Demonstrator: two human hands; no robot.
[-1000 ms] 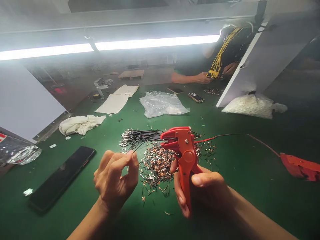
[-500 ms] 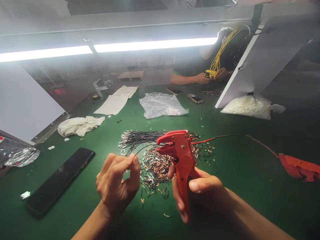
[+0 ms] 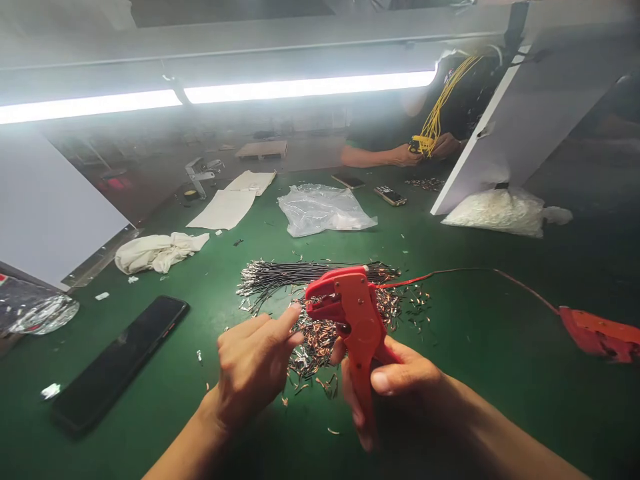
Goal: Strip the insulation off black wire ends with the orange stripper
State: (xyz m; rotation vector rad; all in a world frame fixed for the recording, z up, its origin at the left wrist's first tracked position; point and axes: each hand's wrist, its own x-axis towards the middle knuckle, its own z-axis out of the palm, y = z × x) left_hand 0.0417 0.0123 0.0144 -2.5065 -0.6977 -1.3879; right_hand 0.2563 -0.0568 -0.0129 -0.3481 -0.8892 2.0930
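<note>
My right hand (image 3: 400, 380) is wrapped around the handles of a red wire stripper (image 3: 361, 320), held upright with its jaws facing left. Close by the jaws is my left hand (image 3: 257, 360), index finger stretched toward their tip and the other fingers curled in. Whatever those fingers hold is hidden; no wire shows between them and the jaws. Beneath the tool lies a heap of short wire scraps and copper bits (image 3: 320, 343). Behind it, a bundle of black wires (image 3: 285, 272) with silver terminals at the left end lies flat, partly covered by the stripper.
A black phone (image 3: 120, 360) lies at left, below a white cloth (image 3: 160, 252). Farther back are paper sheets (image 3: 225, 207), a clear plastic bag (image 3: 325, 210) and a filled bag (image 3: 495, 212). A red-handled tool (image 3: 600, 333) sits right. Across the table a person's hands (image 3: 425, 150) hold yellow wires.
My left hand has moved right and up to the stripper's jaws, and the black wire it pinched is out of sight. The stripper has shifted slightly left and down.
</note>
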